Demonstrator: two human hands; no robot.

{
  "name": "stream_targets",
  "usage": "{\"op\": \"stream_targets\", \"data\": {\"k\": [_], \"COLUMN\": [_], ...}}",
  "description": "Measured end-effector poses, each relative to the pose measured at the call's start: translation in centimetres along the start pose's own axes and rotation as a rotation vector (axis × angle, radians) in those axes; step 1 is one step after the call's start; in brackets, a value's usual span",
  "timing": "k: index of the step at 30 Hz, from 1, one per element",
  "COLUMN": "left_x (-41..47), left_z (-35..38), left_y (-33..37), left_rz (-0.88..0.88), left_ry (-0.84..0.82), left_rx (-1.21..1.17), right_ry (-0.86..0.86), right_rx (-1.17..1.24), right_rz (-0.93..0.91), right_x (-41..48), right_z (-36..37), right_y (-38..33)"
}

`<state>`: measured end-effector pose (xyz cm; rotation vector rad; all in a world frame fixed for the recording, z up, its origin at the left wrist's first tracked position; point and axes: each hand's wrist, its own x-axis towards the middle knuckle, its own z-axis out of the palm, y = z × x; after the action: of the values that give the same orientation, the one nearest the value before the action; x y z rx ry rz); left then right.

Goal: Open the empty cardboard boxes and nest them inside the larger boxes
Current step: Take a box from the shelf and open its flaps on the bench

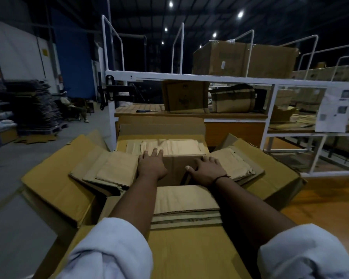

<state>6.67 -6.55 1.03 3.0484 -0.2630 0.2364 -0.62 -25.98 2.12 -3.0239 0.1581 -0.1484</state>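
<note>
Both bare forearms reach straight forward from pale sleeves pushed up to the elbows, the hands side by side and a little apart. The left hand lies palm down with fingers straight and together. The right hand, a dark thread round its wrist, has fingers bent at the knuckles and thumb splayed toward the left hand; whether it grips is unclear.
</note>
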Motion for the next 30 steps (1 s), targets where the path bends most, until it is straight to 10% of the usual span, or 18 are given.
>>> {"op": "stream_targets", "data": {"k": [18, 30], "left_x": [-6.6, -14.8], "left_z": [-2.1, -2.2], "left_y": [-0.1, -1.6], "left_rz": [-0.461, -0.341], "left_ry": [0.117, 0.086], "left_rx": [-0.112, -0.065], "right_ry": [-0.018, 0.109], "right_rx": [0.015, 0.099], "right_rz": [-0.276, 0.237], "right_x": [-7.8, -9.0], "right_z": [0.6, 0.3], "right_y": [-4.7, -4.6]}}
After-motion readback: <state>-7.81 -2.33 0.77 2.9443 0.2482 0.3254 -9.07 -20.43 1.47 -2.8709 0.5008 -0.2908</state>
